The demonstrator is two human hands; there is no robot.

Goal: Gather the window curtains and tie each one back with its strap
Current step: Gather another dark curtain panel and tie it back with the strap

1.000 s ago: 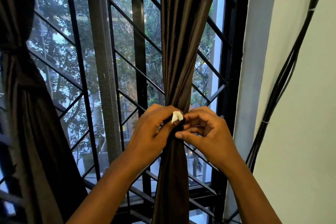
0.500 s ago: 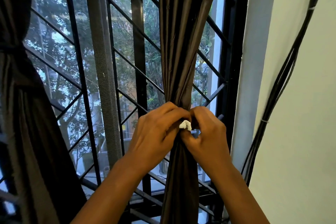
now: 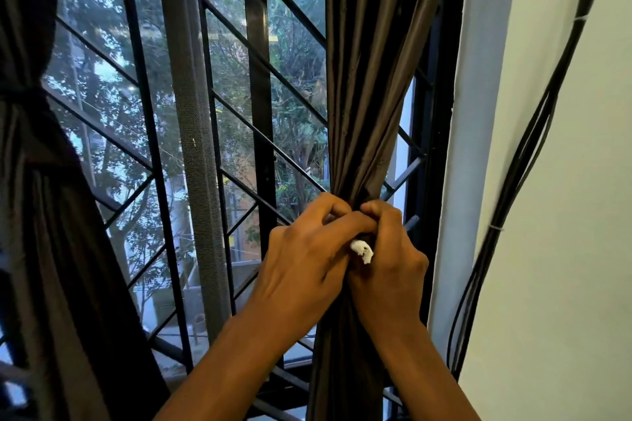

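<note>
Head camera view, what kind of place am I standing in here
Likely a room in a home or flat, at a window. A dark curtain hangs gathered before a black metal grille, trees show outside, and black cables run down the pale wall.

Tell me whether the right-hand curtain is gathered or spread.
Gathered: the right curtain narrows to a tight bunch where both hands grip it.

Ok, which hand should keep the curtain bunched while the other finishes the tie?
Probably the left hand: it wraps the gathered right curtain from the window side. The right hand sits by the small white tag, its fingers curled at the tie point.
</note>
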